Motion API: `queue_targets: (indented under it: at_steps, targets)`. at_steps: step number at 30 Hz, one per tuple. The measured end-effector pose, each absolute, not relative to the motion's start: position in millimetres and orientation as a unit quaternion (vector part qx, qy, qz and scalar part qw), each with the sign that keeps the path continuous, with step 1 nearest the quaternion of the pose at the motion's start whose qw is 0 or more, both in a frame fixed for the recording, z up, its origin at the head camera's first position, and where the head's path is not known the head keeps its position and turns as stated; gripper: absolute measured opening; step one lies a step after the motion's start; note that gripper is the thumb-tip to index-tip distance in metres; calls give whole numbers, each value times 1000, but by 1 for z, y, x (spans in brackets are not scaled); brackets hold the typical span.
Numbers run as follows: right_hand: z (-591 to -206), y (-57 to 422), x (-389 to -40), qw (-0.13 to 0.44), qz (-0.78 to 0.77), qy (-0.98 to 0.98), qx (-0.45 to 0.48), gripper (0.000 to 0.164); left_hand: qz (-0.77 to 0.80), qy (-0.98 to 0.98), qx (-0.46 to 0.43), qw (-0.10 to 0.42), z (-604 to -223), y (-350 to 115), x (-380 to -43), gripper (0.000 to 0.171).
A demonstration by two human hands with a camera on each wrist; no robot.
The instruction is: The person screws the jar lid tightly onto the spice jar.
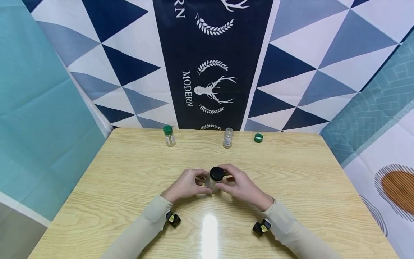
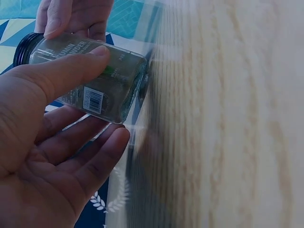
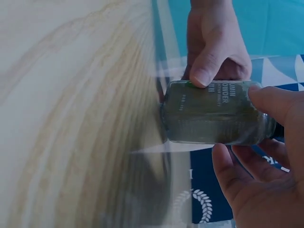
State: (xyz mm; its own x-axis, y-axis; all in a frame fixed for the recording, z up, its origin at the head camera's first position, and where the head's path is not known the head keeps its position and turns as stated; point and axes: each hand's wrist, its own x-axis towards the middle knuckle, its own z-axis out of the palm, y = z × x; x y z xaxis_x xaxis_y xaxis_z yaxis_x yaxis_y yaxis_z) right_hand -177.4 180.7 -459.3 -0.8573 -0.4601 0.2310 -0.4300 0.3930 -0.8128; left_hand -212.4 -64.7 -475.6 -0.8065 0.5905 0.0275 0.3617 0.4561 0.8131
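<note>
A squarish glass spice jar (image 1: 211, 186) with a black lid (image 1: 217, 173) stands upright near the middle of the table, between both hands. Its printed label (image 3: 222, 95) reads cumin powder, and a barcode (image 2: 93, 99) shows in the left wrist view. My left hand (image 1: 187, 185) grips the jar's lower body from the left, thumb on one face and fingers around the other side. From the right, my right hand (image 1: 240, 183) holds it higher, close below the lid, with the thumb pressed on the label side.
Toward the table's back edge stand a small bottle (image 1: 169, 138) with a green cap on the left and an uncapped clear glass bottle (image 1: 228, 139) near the centre. A loose green cap (image 1: 258, 138) lies right of it. Patterned cloth (image 1: 129, 72) hangs behind the wooden table (image 1: 129, 162).
</note>
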Motion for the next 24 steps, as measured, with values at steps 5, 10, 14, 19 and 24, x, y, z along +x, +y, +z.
queue_targets:
  at_steps: [5, 10, 14, 19, 24]
  targets:
    - [-466, 178, -176, 42, -494, 830, -257, 51, 449, 838, 283, 125, -477, -69, -212, 39]
    - [-476, 177, -175, 67, -503, 826, -245, 48, 442, 844, 281, 115, -480, -71, -212, 34]
    - [-481, 175, -176, 75, -506, 826, -236, 46, 448, 841, 279, 117, -481, -72, -212, 35]
    - [-481, 173, -177, 79, -497, 835, -224, 42, 463, 832, 278, 125, -483, -72, -212, 42]
    - [-480, 172, -177, 80, -482, 847, -208, 40, 496, 816, 263, 139, -481, -75, -209, 57]
